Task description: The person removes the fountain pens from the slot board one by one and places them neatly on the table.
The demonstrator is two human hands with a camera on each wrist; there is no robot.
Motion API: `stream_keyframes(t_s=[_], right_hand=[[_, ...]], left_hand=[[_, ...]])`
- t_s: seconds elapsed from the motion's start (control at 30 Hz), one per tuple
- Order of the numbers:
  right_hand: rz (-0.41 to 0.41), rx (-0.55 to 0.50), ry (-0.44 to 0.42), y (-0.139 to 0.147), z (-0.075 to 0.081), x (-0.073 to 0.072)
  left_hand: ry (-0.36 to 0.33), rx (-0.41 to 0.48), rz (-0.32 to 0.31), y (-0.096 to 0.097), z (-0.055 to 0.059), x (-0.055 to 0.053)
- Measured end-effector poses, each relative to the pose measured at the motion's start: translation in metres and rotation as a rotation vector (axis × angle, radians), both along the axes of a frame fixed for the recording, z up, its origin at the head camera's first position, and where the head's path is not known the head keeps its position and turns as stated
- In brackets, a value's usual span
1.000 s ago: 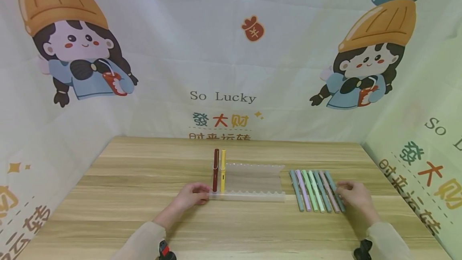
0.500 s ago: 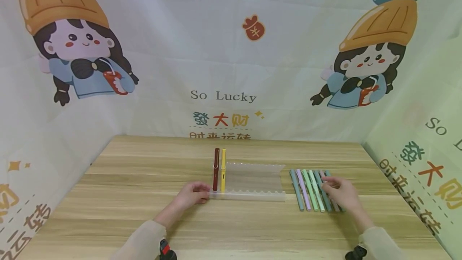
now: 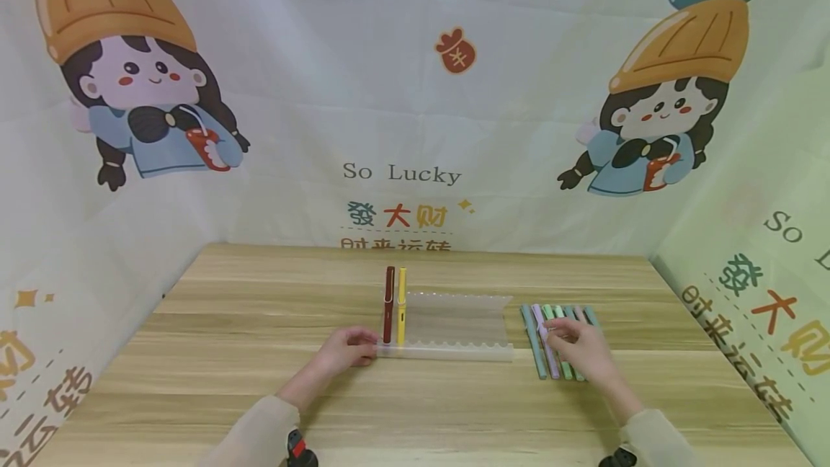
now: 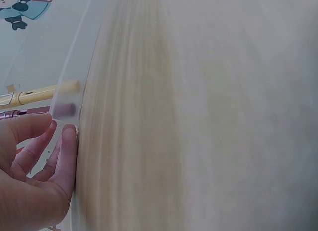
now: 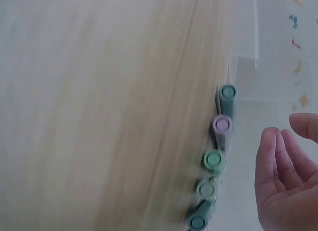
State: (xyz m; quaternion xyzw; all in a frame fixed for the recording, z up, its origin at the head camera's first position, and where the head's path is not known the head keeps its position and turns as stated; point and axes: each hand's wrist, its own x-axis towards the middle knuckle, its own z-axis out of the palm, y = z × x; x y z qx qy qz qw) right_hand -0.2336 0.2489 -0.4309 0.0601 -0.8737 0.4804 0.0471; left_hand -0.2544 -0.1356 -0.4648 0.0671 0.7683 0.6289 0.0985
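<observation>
A clear plastic pen rack (image 3: 447, 353) with notched edges stands on the table. A dark red-brown pen (image 3: 388, 319) and a yellow pen (image 3: 402, 319) lie side by side in its left slots. At the rack's left end, my left hand (image 3: 350, 348) holds the front corner between thumb and fingers. To the rack's right, several pens lie in a row: a blue-green pen (image 3: 534, 352) leftmost, then a lilac pen (image 3: 552, 365), then green and other ones. Over this row hovers my right hand (image 3: 583, 352), holding nothing; the right wrist view shows thumb and fingers apart. It partly hides the pens.
The wooden table (image 3: 259, 294) reaches back to a printed cloth backdrop (image 3: 311, 92), which also closes in both sides. Bare tabletop lies between the rack and the pen row.
My right hand has moved left across the pen row, from its right end to above the lilac and green pens. The left hand has stayed at the rack.
</observation>
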Motion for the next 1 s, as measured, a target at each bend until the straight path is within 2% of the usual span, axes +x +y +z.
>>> stream_keyframes(t_s=[0.2, 0.6, 0.87, 1.0], right_hand=[[0.023, 0.006, -0.002, -0.017, -0.005, -0.001], [0.107, -0.052, 0.008, -0.055, -0.014, -0.008], [0.165, -0.081, 0.015, -0.080, -0.007, -0.014], [0.168, -0.104, 0.026, -0.094, -0.003, -0.018]], left_hand=[[0.000, -0.001, 0.000, 0.000, -0.001, -0.001], [-0.004, -0.003, -0.010, 0.000, -0.001, 0.000], [0.005, -0.005, -0.006, 0.000, -0.001, -0.001], [0.005, -0.006, -0.009, 0.000, -0.001, -0.001]])
